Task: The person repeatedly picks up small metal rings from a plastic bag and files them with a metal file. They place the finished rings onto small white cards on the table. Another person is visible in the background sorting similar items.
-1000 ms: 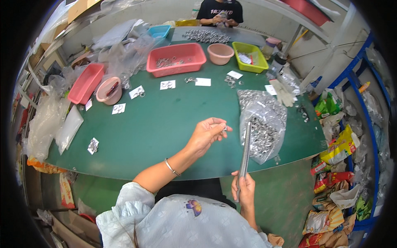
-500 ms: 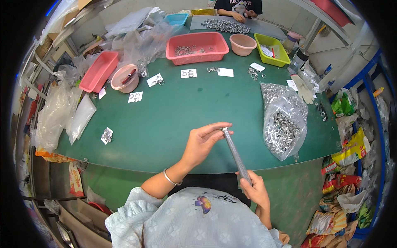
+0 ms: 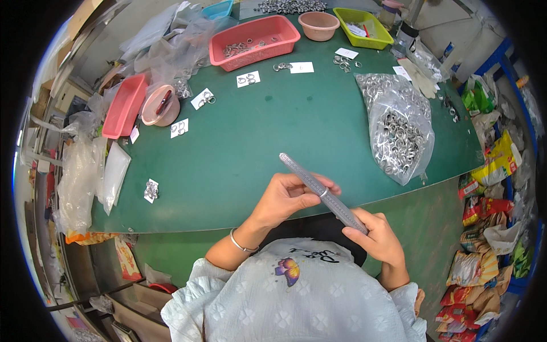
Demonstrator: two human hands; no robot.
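A grey, tapered ring mandrel (image 3: 301,172) with fine markings slants over the table's near edge, its thin tip pointing up and left. My right hand (image 3: 378,237) is closed round its thick lower end. A silver ring (image 3: 323,194) encircles the mandrel about midway. My left hand (image 3: 284,200) pinches at this ring, thumb on the near side and fingers partly hidden behind the mandrel. To the right of both hands lies a clear plastic bag (image 3: 399,145) full of silver rings. White cards with a few rings, such as one card (image 3: 248,78), are spread across the table.
The green table (image 3: 245,142) holds a pink basket (image 3: 256,43) with rings, a pale pink bowl (image 3: 318,27) and a yellow-green basket (image 3: 364,28) at the back. A pink tray (image 3: 125,107), a small tub (image 3: 160,106) and plastic bags (image 3: 77,182) crowd the left.
My left hand and the ring have slid down from the mandrel's thin tip to about its middle. The mandrel now tilts further left, and the view has shifted.
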